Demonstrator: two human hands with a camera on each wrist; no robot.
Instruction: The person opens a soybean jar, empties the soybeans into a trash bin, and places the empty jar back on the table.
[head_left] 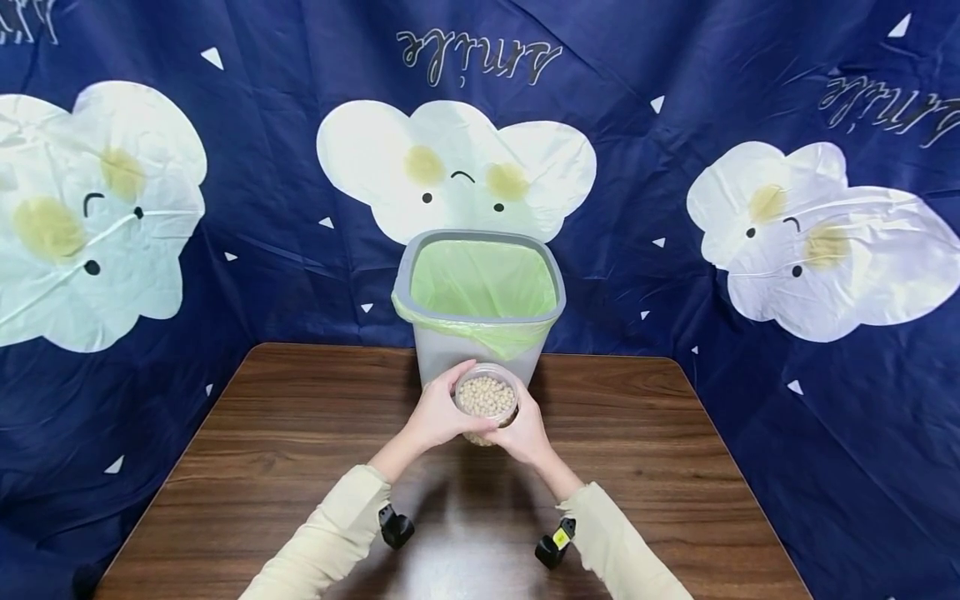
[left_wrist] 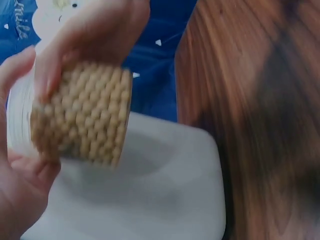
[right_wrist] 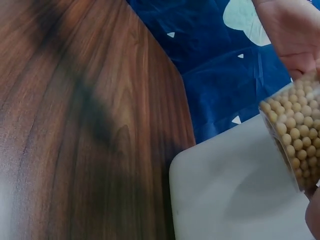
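Observation:
Both hands hold a clear jar of small round beige beans (head_left: pixel 486 396), which look like soybeans, in front of a bin. My left hand (head_left: pixel 437 410) curls round its left side, and my right hand (head_left: pixel 528 429) grips the right side. In the head view the jar's round top faces up at me; whether a lid covers it I cannot tell. The left wrist view shows the packed beans (left_wrist: pixel 87 112) through the clear wall. Part of the jar (right_wrist: pixel 297 135) also appears at the right edge of the right wrist view.
A grey bin (head_left: pixel 477 354) with a light green liner (head_left: pixel 487 279) stands just beyond the hands, its mouth upward. Brown wood-grain tabletop (head_left: pixel 315 467) spreads below the arms. Dark blue cloth (head_left: pixel 637 275) with white clouds hangs behind and at both sides.

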